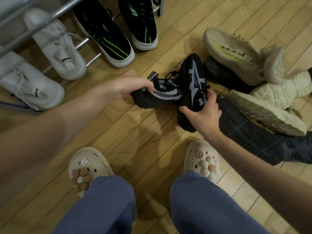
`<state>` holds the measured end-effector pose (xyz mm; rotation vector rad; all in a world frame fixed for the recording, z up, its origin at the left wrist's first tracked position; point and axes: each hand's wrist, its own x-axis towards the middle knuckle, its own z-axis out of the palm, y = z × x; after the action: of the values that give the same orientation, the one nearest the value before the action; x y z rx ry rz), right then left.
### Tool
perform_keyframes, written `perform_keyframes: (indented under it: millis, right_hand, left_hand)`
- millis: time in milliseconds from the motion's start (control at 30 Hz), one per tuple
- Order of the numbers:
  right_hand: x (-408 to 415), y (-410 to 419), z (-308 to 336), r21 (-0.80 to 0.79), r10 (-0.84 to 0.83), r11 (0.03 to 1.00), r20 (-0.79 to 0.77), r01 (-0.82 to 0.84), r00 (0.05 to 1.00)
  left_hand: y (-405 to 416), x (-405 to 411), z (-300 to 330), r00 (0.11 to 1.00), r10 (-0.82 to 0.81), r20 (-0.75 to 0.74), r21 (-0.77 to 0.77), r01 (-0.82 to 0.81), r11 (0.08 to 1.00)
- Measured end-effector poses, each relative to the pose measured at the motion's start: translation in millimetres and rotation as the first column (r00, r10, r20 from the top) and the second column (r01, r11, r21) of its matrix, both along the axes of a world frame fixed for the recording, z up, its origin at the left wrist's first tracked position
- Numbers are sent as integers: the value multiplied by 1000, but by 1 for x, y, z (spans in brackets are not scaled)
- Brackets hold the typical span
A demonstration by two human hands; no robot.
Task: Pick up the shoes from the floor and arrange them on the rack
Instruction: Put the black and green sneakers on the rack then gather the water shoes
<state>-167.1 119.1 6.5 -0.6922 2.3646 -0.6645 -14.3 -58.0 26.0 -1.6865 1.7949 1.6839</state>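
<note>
Blue trouser legs (104, 205) and beige clogs (87, 168) nearest, left hand (125, 90) clamped on one black-grey sneaker (158, 97), right hand (202, 114) gripped its mate (192, 81), both low over wooden floor (143, 132), white shoes (55, 48) and black-green shoes (108, 36) sat on rack (55, 13), pale and dark shoes heaped right (239, 54).

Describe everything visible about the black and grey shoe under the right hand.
The black and grey shoe looks like knit fabric, black with a pale grey star-like panel on top and black cord laces. It points away from the person, toe up and tilted, over the wooden floor. The right hand grips its heel end, fingers at the opening. Its side meets the matching shoe held by the left hand.
</note>
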Motion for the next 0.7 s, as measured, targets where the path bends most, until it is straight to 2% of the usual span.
perform_keyframes:
  millis: [67,133,200,333,433,567,633,700]
  right_hand:
    - [-8,-4,10,-35,-51,998,89,54,995]
    - [-11,-8,25,-59,-97,992,169,108,981]
    - [-10,-11,42,-87,-153,980,244,178,958]
    - [7,-12,80,-188,-108,968,296,168,949]
    - [23,-23,114,-265,-84,948,321,175,943]
    - [49,-36,157,-385,-22,916,225,110,974]
    - [64,-42,174,-439,20,898,136,42,991]
    - [79,-51,183,-478,66,878,116,-3,991]
  left_hand:
    - [7,-1,16,1000,1,-6,23,-1,1000]
    - [18,4,36,998,51,-29,154,-46,987]
    - [30,16,55,994,101,-49,220,-88,971]
    - [48,59,96,985,153,-81,151,-140,979]
    - [57,103,128,947,279,-161,110,-264,958]
    - [72,153,170,857,409,-314,-21,-437,899]
    - [84,173,186,801,459,-384,-45,-513,857]
    - [94,192,189,726,508,-463,-48,-593,804]
